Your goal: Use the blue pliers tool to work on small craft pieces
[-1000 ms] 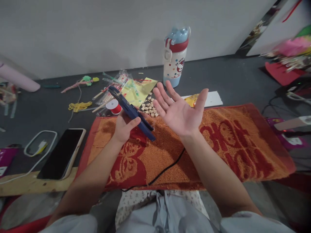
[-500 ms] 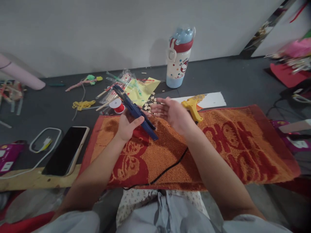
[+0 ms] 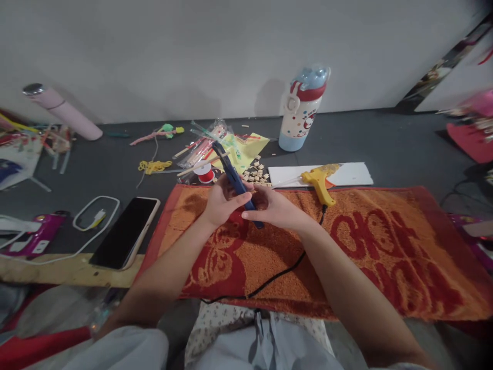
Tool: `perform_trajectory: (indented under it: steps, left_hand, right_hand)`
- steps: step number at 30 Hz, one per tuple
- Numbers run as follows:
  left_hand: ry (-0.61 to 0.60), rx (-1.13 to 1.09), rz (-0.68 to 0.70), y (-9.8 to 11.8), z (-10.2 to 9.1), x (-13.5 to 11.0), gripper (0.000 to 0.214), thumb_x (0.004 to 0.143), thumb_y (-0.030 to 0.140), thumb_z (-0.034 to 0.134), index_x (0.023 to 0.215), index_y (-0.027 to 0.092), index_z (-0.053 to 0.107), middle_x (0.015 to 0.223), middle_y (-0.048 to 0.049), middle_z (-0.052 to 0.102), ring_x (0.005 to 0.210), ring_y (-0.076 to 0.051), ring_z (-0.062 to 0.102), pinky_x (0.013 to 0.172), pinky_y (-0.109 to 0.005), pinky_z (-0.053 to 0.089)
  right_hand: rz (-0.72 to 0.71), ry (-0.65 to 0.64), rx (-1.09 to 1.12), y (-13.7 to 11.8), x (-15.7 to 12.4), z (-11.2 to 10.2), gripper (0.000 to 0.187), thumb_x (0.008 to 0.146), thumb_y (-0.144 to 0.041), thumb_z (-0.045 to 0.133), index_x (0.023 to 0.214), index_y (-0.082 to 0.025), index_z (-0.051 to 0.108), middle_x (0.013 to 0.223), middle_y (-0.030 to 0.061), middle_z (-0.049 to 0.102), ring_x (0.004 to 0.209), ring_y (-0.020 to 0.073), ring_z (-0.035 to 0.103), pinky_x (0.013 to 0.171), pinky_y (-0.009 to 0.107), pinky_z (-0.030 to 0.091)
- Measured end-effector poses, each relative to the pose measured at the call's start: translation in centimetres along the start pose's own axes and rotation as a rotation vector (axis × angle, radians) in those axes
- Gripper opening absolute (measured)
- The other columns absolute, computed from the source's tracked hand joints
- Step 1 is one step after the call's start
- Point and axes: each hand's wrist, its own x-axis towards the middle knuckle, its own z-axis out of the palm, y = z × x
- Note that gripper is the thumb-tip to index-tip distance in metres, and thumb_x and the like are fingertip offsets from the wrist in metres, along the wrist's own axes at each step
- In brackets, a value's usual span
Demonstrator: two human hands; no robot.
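Both of my hands are on a long, narrow dark-blue tool (image 3: pixel 235 177) with two bars, tilted above the towel; its exact kind does not show clearly. My left hand (image 3: pixel 220 204) wraps its middle, thumb on top. My right hand (image 3: pixel 275 208) curls round the lower end, thumb and fingers on either side. Just beyond the hands lie several small pale wooden pieces (image 3: pixel 257 173) and a spool of red thread (image 3: pixel 204 172). A thin wooden stick (image 3: pixel 192 167) runs near the tool's upper part; whether they touch, I cannot tell.
An orange-red towel (image 3: pixel 370 257) covers the table front. A yellow glue gun (image 3: pixel 319 181) rests on a white strip (image 3: pixel 356 173), its black cord (image 3: pixel 275 277) crossing the towel. A bottle (image 3: pixel 300 115) stands behind. A phone (image 3: pixel 125 234) and white cable (image 3: pixel 96 198) lie left.
My right hand has come from beside the tool, fingers spread, to its lower end and closed on it. The tool is now steeper. The whole view has shifted, showing more on the left.
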Motion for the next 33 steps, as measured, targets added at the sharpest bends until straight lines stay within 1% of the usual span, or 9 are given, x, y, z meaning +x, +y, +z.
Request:
perform_trajectory:
  steps: [3, 5, 7, 9, 13, 16, 19, 23, 33]
  left_hand:
    - [0.04, 0.095, 0.029, 0.1, -0.1, -0.1, 0.048, 0.061, 0.036, 0.082, 0.097, 0.017, 0.056, 0.091, -0.0056, 0.07, 0.088, -0.019, 0.067, 0.086, -0.034, 0.051]
    - [0.042, 0.136, 0.051, 0.1, -0.1, -0.1, 0.047, 0.061, 0.035, 0.082, 0.097, 0.017, 0.057, 0.093, -0.0062, 0.07, 0.094, -0.02, 0.066, 0.091, -0.037, 0.049]
    - [0.017, 0.102, 0.041, 0.1, 0.0, -0.2, 0.046, 0.063, 0.035, 0.081, 0.097, 0.017, 0.057, 0.095, -0.0069, 0.07, 0.096, -0.021, 0.066, 0.093, -0.038, 0.048]
    - [0.002, 0.015, -0.001, 0.1, 0.1, -0.2, 0.045, 0.065, 0.036, 0.08, 0.096, 0.018, 0.054, 0.094, -0.0068, 0.07, 0.093, -0.021, 0.067, 0.089, -0.037, 0.05]
    - [0.007, -0.106, -0.061, 0.2, 0.4, -0.3, 0.049, 0.061, 0.039, 0.082, 0.093, 0.018, 0.052, 0.086, -0.0049, 0.07, 0.085, -0.019, 0.067, 0.083, -0.034, 0.051]
    - [0.0, -0.112, -0.061, 0.3, 0.5, -0.4, 0.049, 0.061, 0.04, 0.082, 0.093, 0.018, 0.052, 0.087, -0.0045, 0.07, 0.087, -0.019, 0.067, 0.083, -0.033, 0.051]
    - [0.002, -0.116, -0.065, 0.3, 0.4, -0.4, 0.048, 0.063, 0.041, 0.081, 0.094, 0.018, 0.052, 0.088, -0.0045, 0.07, 0.089, -0.019, 0.067, 0.083, -0.033, 0.05]
    - [-0.002, -0.133, -0.069, 0.3, 0.3, -0.5, 0.05, 0.064, 0.04, 0.081, 0.097, 0.018, 0.052, 0.09, -0.0052, 0.071, 0.089, -0.02, 0.068, 0.085, -0.034, 0.051]
    - [-0.029, -0.135, -0.034, 0.3, 0.4, -0.6, 0.05, 0.065, 0.042, 0.079, 0.1, 0.019, 0.051, 0.091, -0.0061, 0.072, 0.093, -0.021, 0.069, 0.092, -0.037, 0.05]
  right_hand:
    - [0.002, -0.024, -0.033, -0.1, -0.1, 0.0, 0.072, 0.066, -0.037, 0.079, 0.13, -0.019, 0.051, 0.116, 0.0081, 0.066, 0.102, 0.0228, 0.062, 0.089, 0.04, 0.051]
    - [0.018, -0.035, -0.074, -0.2, -0.1, 0.1, 0.056, 0.066, -0.039, 0.078, 0.115, -0.017, 0.061, 0.1, 0.0063, 0.07, 0.089, 0.0221, 0.064, 0.08, 0.038, 0.053]
    - [0.022, -0.019, -0.139, -0.1, -0.1, 0.1, 0.043, 0.068, -0.044, 0.076, 0.1, -0.016, 0.067, 0.086, 0.0043, 0.069, 0.078, 0.0209, 0.063, 0.072, 0.037, 0.053]
    - [-0.001, 0.006, -0.18, 0.1, 0.0, 0.1, 0.042, 0.069, -0.046, 0.074, 0.095, -0.015, 0.068, 0.084, 0.004, 0.069, 0.077, 0.0209, 0.062, 0.071, 0.036, 0.052]
    - [-0.061, 0.013, -0.195, 0.2, -0.1, 0.2, 0.05, 0.074, -0.049, 0.069, 0.11, -0.015, 0.065, 0.105, 0.0086, 0.07, 0.091, 0.0252, 0.064, 0.081, 0.038, 0.05]
    - [-0.091, 0.004, -0.17, 0.3, -0.1, 0.3, 0.054, 0.078, -0.052, 0.064, 0.119, -0.016, 0.062, 0.118, 0.0109, 0.067, 0.106, 0.0278, 0.061, 0.093, 0.042, 0.047]
    - [-0.1, 0.001, -0.128, 0.8, 0.0, 0.5, 0.055, 0.081, -0.052, 0.061, 0.124, -0.018, 0.059, 0.123, 0.0098, 0.065, 0.113, 0.0273, 0.058, 0.098, 0.042, 0.045]
    - [-0.14, 0.07, -0.115, 1.6, 0.2, 0.8, 0.053, 0.082, -0.051, 0.062, 0.125, -0.021, 0.058, 0.132, 0.008, 0.06, 0.118, 0.027, 0.056, 0.101, 0.042, 0.043]
    - [-0.127, 0.183, -0.411, 0.6, -0.4, 0.9, 0.042, 0.085, -0.051, 0.055, 0.107, -0.017, 0.066, 0.103, 0.0086, 0.071, 0.095, 0.0279, 0.065, 0.086, 0.043, 0.049]
